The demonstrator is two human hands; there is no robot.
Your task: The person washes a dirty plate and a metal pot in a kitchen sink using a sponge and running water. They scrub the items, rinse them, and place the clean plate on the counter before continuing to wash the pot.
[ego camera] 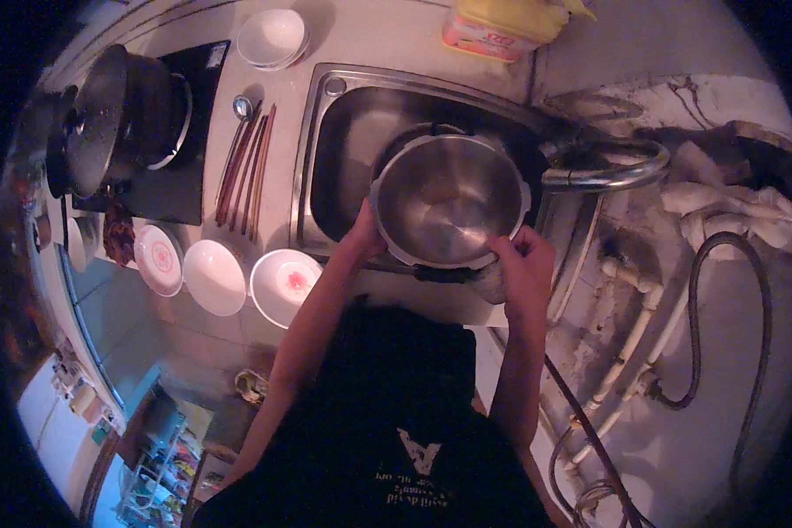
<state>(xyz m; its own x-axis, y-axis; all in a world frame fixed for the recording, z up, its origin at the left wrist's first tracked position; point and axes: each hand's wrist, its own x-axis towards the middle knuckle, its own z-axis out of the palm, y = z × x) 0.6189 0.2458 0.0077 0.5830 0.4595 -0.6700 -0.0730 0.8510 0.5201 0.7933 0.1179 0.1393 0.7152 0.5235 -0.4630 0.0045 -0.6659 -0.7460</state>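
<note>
A stainless steel pot (435, 218) with a lugged rim, like a pressure cooker body, is held over the steel sink (343, 191). My left hand (369, 231) grips its left side. At the lower right of the rim, my right hand (527, 261) has its thumb over the edge and its fingers outside. A black side handle (439, 274) shows at the near side, between my hands. The inner wall and bottom of the pot are visible, with light glinting off the metal. Behind its far rim, a dark rounded edge is partly hidden.
A metal faucet (600, 173) reaches in from the right. Left lie several chopsticks (247, 171) and a metal ladle (241, 109). White bowls (214, 277) line the counter's front edge; others (274, 39) stand behind. A dark pot (125, 119) sits on the cooktop (171, 191).
</note>
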